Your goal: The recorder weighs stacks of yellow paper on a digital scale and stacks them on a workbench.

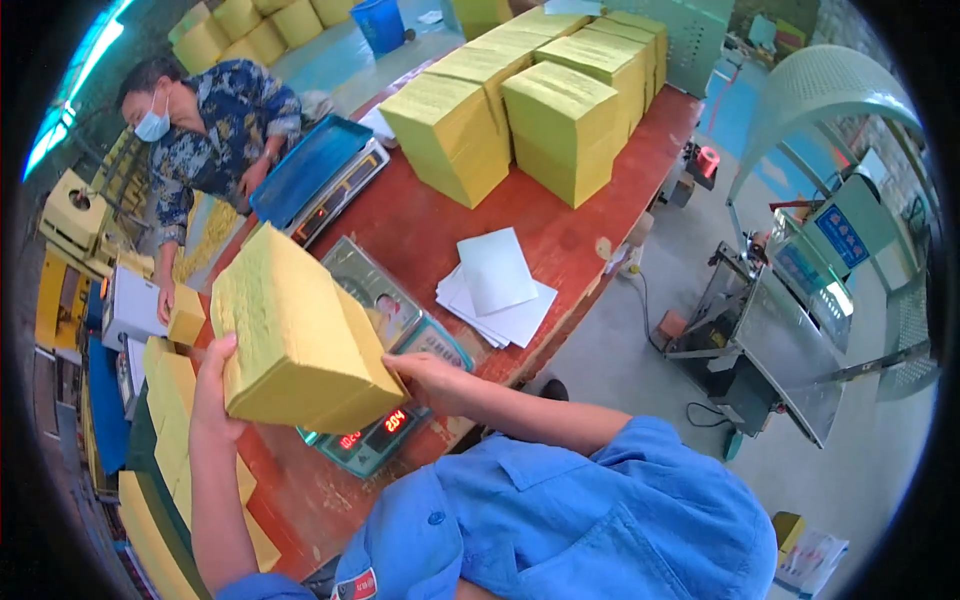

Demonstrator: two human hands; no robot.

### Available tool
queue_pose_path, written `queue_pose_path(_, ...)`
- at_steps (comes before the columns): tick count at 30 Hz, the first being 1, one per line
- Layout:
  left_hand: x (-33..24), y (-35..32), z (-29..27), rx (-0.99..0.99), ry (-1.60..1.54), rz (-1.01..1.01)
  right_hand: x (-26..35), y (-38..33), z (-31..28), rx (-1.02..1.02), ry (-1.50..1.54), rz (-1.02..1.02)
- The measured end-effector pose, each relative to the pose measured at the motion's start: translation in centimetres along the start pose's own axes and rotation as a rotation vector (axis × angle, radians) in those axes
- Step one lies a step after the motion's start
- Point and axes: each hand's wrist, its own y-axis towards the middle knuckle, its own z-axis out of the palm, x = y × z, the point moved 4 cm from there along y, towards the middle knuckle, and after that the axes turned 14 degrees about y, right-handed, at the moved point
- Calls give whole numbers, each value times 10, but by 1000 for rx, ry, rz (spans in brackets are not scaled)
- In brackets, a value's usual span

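You've got the thick yellow block of stacked, paper-like sheets point(300, 340) in both hands, tilted, over the near-left part of the teal digital scale with the metal pan point(365, 462). Can't tell if block and pan touch.

Left hand point(217, 390): gripping the block's left end, thumb up on the near side, other fingers hidden behind or under it. Right hand point(428, 378): closed on the block's near right edge, fingertips partly hidden. Block has a step, right part offset from left. Scale's red digits are lit.

Just right of the scale, on the worn red tabletop point(350, 215): loose pile of white paper sheets point(498, 275). Far left: second scale with a blue rectangular tray point(312, 168). Far side: two rows of tall yellow sheet stacks point(450, 130), side by side. More yellow stacks point(172, 420) near left, by your left forearm.

Across the table, a co-worker in a dark patterned shirt point(225, 115) has one hand at a small yellow block point(186, 316).
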Motion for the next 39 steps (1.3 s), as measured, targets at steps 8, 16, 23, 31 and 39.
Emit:
queue_pose_path(8,4,5,67,96,-220,146,76,-57,-24,-69,-120,-243)
queue_pose_path(16,11,104,234,224,-246,138,247,-93,-129,-305,-54,-418)
queue_pose_path(23,11,185,310,206,-219,-3,304,-80,-177,-414,3,-292)
queue_pose_path(31,11,189,362,94,-231,16,300,-138,-205,-430,89,-485)
queue_pose_path(39,4,178,374,-16,-127,91,278,-115,-202,-371,-441,-331)
